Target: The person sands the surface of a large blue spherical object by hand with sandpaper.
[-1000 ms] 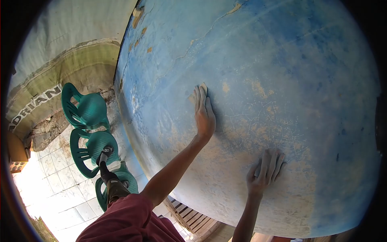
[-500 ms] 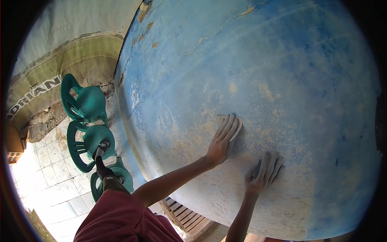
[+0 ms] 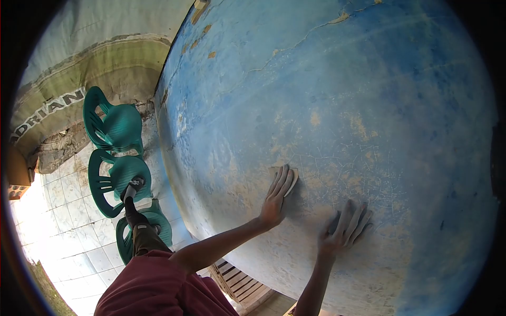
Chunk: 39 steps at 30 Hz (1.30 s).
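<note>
My left hand (image 3: 275, 199) presses a pale, folded piece of sandpaper (image 3: 291, 185) flat against a worn blue wall (image 3: 295, 110). The sheet's edges stick out on both sides of the fingers, which are held together and dusted grey. Lower and to the right, my right hand (image 3: 342, 229) rests on the same wall with its dusty fingers stretched out and slightly apart. A dark patch shows beside its thumb. Around both hands the paint is scuffed, with beige patches and fine cracks.
Green plastic chairs (image 3: 122, 126) stand in a row along the wall's foot; my shoe (image 3: 136, 183) is on the middle one. White tiles (image 3: 76, 216) cover the floor. A slatted wooden piece (image 3: 242, 282) sits below my arms. A lettered tarp (image 3: 121, 58) hangs behind.
My left hand has slid down and to the left across the wall with the sandpaper. My right hand stays on the wall in nearly the same place in view. The view has shifted slightly.
</note>
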{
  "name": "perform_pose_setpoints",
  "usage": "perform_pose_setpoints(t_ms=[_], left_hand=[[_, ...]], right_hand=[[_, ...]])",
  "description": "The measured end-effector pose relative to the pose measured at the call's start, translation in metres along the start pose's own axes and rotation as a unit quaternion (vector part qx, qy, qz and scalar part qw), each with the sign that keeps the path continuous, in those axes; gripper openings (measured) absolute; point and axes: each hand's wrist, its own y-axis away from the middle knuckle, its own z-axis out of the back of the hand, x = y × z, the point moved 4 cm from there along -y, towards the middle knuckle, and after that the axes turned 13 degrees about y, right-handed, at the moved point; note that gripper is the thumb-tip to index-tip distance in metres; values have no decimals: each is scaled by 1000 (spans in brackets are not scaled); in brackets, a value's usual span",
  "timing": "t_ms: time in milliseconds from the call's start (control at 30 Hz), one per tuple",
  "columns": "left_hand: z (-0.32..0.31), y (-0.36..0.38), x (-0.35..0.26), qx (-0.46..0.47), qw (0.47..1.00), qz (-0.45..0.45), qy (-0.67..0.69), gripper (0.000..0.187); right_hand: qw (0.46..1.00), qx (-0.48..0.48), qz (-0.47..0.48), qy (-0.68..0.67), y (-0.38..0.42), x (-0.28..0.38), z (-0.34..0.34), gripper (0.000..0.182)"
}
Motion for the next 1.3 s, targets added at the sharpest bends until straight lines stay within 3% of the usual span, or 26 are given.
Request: perform_pose_setpoints(t_ms=[67, 133, 200, 233, 300, 367, 400, 467, 533, 567, 600, 700, 800, 900, 967, 1067, 1133, 1200, 1300], left_hand=[[0, 0, 7, 21, 999, -24, -12, 52], [16, -50, 28, -106, 994, 29, -17, 49], [34, -93, 45, -207, 967, 144, 23, 48], [28, -91, 38, -200, 969, 144, 25, 48], [4, -78, -4, -109, 994, 25, -15, 49], [-28, -15, -54, 58, 997, -42, 20, 52], [-26, 2, -53, 57, 997, -38, 19, 52], [-32, 22, -43, 180, 976, -123, -14, 54], [-18, -25, -22, 43, 994, -86, -53, 51], [3, -95, -17, -101, 995, -16, -22, 48], [10, -122, -10, -129, 991, 31, -14, 47], [-5, -132, -25, -116, 992, -39, -12, 49], [-25, -44, -38, 75, 991, -112, -23, 58], [-6, -73, -25, 30, 992, -103, -61, 54], [13, -136, -10, -97, 994, -6, -47, 48], [13, -153, -12, -129, 990, -1, -50, 50], [-3, -100, -24, 18, 994, -108, -30, 57], [-11, -49, -36, 172, 972, -154, -40, 67], [1, -95, -19, 99, 981, -154, -61, 61]], right_hand=[[998, 44, 9, 43, -6, 5, -4, 46], [996, 61, 8, 58, -2, 3, -10, 46], [995, 79, -5, 67, 4, 6, -12, 46], [995, 76, -10, 65, 4, 7, -12, 46], [996, 67, -11, 64, -1, 7, -14, 46], [996, 58, 4, 73, 0, 7, -12, 49], [996, 60, 6, 72, 2, 7, -8, 49], [995, 77, 9, 58, 1, 3, -9, 49], [996, 67, 5, 50, 4, 1, -12, 48], [997, 65, -8, 39, 9, 2, -12, 48], [997, 69, -14, 41, 9, 3, -11, 48], [998, 50, 2, 41, 3, 6, -10, 48], [998, 42, -3, 47, 3, 6, -10, 48], [997, 53, -3, 53, 2, 4, -14, 48], [998, 46, -4, 41, 7, 4, -12, 49], [997, 53, -19, 53, 5, 9, -13, 48], [997, 44, -32, 53, 2, 16, -17, 48], [997, 34, -41, 52, -7, 22, -20, 48], [996, 45, -46, 64, -18, 26, -28, 48]])
